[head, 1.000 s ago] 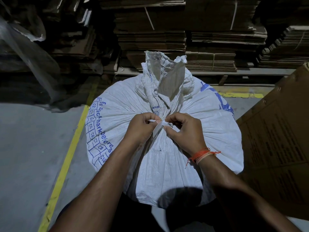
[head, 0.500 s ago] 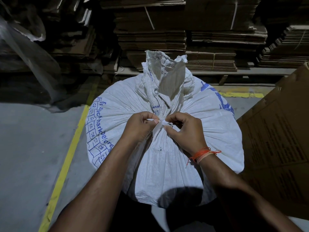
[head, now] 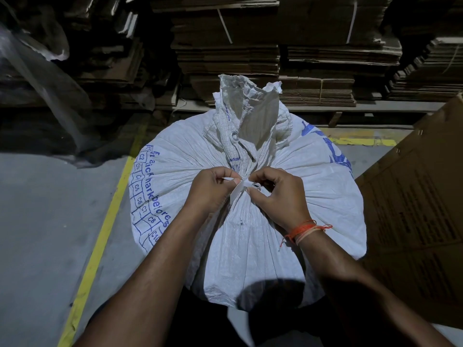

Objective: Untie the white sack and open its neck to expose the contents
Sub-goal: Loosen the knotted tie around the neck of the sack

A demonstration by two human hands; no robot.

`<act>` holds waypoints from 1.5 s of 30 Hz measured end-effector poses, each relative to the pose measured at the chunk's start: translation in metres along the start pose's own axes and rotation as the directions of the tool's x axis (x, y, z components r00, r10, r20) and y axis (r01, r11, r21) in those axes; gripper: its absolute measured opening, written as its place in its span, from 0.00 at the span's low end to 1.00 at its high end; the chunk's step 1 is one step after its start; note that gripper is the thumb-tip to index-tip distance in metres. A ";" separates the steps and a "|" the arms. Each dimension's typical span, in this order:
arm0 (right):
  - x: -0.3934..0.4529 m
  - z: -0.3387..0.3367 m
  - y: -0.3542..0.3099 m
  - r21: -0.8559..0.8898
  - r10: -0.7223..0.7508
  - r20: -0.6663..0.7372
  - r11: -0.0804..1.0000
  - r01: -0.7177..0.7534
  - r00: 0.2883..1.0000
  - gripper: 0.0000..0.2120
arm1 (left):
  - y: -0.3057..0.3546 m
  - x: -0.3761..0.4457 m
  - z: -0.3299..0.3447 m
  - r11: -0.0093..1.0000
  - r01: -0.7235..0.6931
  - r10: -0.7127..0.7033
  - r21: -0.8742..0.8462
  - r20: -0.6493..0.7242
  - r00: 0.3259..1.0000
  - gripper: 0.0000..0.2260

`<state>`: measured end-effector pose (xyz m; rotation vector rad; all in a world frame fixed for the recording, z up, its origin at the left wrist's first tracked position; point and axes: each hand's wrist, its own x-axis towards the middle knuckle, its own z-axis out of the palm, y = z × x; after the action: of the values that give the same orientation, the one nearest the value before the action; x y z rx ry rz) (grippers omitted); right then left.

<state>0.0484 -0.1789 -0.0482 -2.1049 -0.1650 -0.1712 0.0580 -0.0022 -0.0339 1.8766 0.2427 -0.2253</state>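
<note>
A yellow floor line (head: 100, 234) runs from 7 o'clock up toward the centre-left over grey concrete. Right of it stands the white sack (head: 313, 196), filling the centre, its blue print at 9 o'clock and its gathered neck (head: 246, 116) rising toward 12 o'clock, still cinched. At the knot, the left hand (head: 210, 191) has its grip narrow, pinching a white tie strip (head: 238, 189). Just beside it, the right hand (head: 278, 196) pinches the same tie at the knot; an orange thread band (head: 304, 230) circles its wrist. A brown carton (head: 421, 209) leans at 3 o'clock, touching the sack. Flattened cardboard stacks (head: 250, 46) line 12 o'clock.
</note>
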 end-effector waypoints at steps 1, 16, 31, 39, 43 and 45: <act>0.000 0.000 0.000 -0.001 0.001 0.000 1.000 -0.001 1.000 0.06 | 0.001 0.000 0.000 1.000 0.001 -0.001 0.002 0.002 1.000 0.03; 0.000 0.001 0.001 -0.013 0.000 -0.004 1.000 0.000 1.000 0.06 | -0.004 0.001 0.005 0.997 0.040 -0.040 -0.072 0.005 0.999 0.02; 0.000 0.001 -0.001 0.005 0.006 0.000 1.000 -0.006 1.000 0.06 | -0.007 0.002 0.002 0.992 0.063 -0.066 -0.109 -0.020 0.998 0.02; 0.000 0.000 0.000 0.002 -0.002 -0.001 1.000 0.002 1.000 0.06 | -0.009 0.003 0.005 0.988 0.055 -0.057 -0.142 -0.011 0.998 0.04; 0.000 0.000 0.000 0.009 0.000 -0.008 1.000 0.000 1.000 0.06 | -0.010 0.004 0.007 0.990 0.052 -0.053 -0.132 -0.004 0.999 0.05; 0.000 0.001 0.000 0.012 -0.001 -0.009 1.000 0.001 1.000 0.06 | -0.010 0.004 0.008 0.993 0.047 -0.048 -0.110 -0.006 0.999 0.05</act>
<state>0.0481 -0.1783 -0.0485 -2.0922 -0.1613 -0.1793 0.0591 -0.0062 -0.0461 1.7643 0.3005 -0.2314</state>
